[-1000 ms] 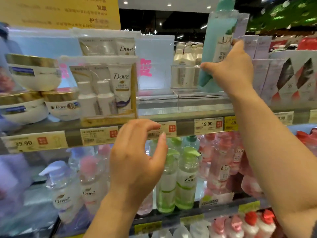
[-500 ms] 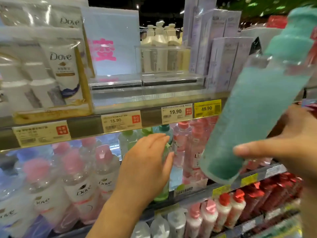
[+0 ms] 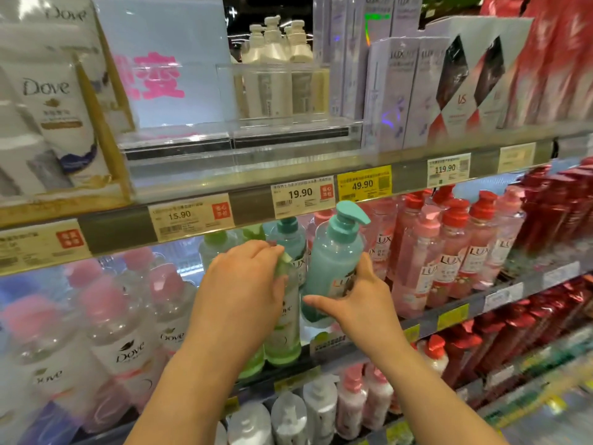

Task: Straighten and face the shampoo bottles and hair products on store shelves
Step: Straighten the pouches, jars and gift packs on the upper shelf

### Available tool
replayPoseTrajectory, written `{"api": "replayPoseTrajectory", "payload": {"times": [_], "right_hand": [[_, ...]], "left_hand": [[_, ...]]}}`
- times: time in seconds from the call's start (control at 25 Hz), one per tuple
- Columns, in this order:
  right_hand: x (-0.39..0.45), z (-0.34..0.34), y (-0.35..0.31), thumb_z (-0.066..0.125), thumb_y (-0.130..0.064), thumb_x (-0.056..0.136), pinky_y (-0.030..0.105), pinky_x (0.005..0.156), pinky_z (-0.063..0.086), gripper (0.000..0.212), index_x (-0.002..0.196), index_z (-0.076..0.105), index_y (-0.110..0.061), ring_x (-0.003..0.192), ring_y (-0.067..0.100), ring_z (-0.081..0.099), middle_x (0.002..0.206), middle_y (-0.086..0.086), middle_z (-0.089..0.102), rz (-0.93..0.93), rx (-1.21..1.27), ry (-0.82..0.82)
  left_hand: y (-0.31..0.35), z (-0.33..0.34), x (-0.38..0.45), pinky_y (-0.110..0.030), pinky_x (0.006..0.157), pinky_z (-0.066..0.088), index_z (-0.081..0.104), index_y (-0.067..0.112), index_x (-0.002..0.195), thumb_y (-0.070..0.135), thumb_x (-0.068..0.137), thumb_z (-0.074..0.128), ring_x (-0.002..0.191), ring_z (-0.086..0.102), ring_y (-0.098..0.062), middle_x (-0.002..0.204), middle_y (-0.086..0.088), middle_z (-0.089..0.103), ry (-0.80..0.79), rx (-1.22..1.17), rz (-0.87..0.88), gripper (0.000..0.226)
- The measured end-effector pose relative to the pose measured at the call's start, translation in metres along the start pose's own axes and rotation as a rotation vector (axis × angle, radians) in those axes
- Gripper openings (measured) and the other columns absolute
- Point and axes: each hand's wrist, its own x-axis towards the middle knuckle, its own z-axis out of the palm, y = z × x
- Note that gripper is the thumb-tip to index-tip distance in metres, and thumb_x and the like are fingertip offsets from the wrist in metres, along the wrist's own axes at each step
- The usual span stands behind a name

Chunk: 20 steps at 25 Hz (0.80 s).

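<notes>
Teal LUX pump bottle [image 3: 333,258]: middle shelf, tilted left, between green Dove bottle [image 3: 284,332] and pink LUX bottles [image 3: 449,261]. Right hand [image 3: 359,300] grasps its lower body, thumb extended. Left hand [image 3: 244,290] curls over the green Dove bottle's top.

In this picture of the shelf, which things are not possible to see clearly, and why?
- Head view: the green Dove bottle; the left hand covers its upper part, so its pump cannot be seen.
- Head view: the label of the teal Lux pump bottle; the right hand partly hides it.
- Head view: the small print on the 19.90 price tag is too small and blurred.
- Head view: the Dove tube pack, cut by the left edge.
</notes>
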Motion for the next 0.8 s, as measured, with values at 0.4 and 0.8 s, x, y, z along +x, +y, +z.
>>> {"api": "replayPoseTrajectory", "payload": {"times": [0.4,0.8], "right_hand": [[-0.003,0.024,0.032,0.087,-0.053,0.068,0.04,0.084,0.058,0.07,0.112,0.049,-0.016,0.103,0.025,0.068,0.111,0.005,0.071,0.1,-0.224,-0.187],[-0.025,0.008,0.018,0.071,-0.068,0.077,0.039,0.081,0.057,0.072,0.122,0.053,-0.014,0.101,0.026,0.068,0.107,0.006,0.072,0.103,-0.421,-0.19]], "left_hand": [[-0.001,-0.007,0.003,-0.037,0.08,0.053,0.075,0.014,0.108,0.025,0.075,0.081,0.093,0.069,-0.021,0.102,0.0,0.074,-0.004,-0.067,-0.053,0.035],[0.006,-0.008,-0.004,-0.041,0.097,0.047,0.066,0.009,0.125,0.033,0.083,0.074,0.115,0.062,-0.027,0.125,-0.008,0.067,-0.055,-0.012,0.002,0.048]]}}
